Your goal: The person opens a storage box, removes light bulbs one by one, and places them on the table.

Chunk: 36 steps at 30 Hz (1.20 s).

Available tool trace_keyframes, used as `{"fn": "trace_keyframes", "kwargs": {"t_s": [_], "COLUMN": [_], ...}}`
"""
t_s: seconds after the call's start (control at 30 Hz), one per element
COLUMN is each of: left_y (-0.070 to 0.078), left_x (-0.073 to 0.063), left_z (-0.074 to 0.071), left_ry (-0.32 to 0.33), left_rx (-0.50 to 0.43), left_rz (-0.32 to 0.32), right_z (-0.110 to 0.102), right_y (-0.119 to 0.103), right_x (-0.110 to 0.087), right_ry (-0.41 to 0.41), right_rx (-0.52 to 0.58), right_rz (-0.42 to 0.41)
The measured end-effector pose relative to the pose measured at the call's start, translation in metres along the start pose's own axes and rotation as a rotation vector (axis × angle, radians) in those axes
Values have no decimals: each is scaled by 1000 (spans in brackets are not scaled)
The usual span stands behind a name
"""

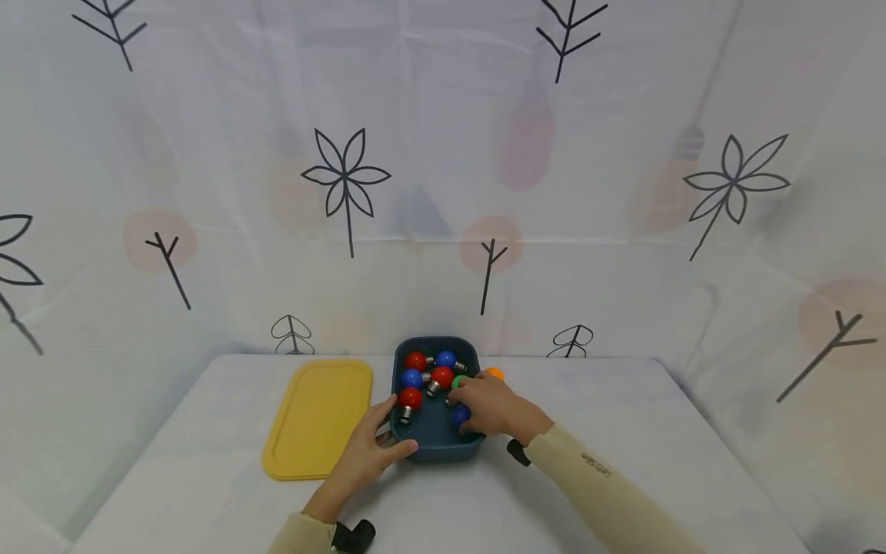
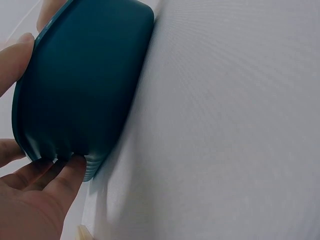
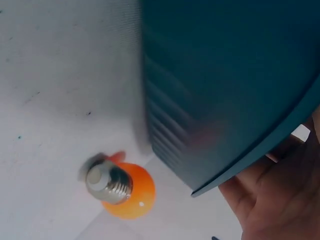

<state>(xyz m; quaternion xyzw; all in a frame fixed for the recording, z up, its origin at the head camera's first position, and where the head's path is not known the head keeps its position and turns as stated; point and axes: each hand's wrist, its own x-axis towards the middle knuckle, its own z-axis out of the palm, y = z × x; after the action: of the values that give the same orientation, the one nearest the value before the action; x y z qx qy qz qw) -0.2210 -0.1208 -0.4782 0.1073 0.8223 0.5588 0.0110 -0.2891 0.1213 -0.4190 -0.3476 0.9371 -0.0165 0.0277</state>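
A dark teal plastic container [image 1: 429, 432] stands on the table with red, blue and green light bulbs in it. My left hand [image 1: 365, 455] holds its front left corner, thumb at the front rim and fingers [image 2: 70, 175] against the ribbed side. Over the right rim, my right hand [image 1: 493, 405] reaches in with bent fingers. A blue bulb [image 1: 460, 415] lies between its thumb and fingers. A green bulb [image 1: 459, 381] shows just beyond the fingertips, partly hidden. In the right wrist view the container wall [image 3: 230, 75] hides the fingertips.
An orange bulb [image 3: 137, 192] lies on the white table outside the container, near its far right side. Left of the container lies a flat yellow lid or tray [image 1: 314, 423]. A printed white cloth [image 1: 429, 192] hangs behind the table.
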Motion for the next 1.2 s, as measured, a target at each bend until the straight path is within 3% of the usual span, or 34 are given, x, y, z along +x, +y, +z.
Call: {"fn": "trace_keyframes", "kwargs": {"t_s": [0.13,0.6,1.03,1.2], "left_y": [0,0,0,0], "left_x": [0,0,1,0], "left_z": [0,0,-1,0], "left_ry": [0,-9,-9,-6], "left_rx": [3,-4,-4,-5], "left_rz": [0,7,10,9], "right_z": [1,9,13,14], "right_y": [-5,-17,-16,-13], "right_x": [4,15,17,16], "right_ry": [-12,-24,-6,25], "right_rx": [18,239,283,275], "right_rz": [-4,14,26,-9]}}
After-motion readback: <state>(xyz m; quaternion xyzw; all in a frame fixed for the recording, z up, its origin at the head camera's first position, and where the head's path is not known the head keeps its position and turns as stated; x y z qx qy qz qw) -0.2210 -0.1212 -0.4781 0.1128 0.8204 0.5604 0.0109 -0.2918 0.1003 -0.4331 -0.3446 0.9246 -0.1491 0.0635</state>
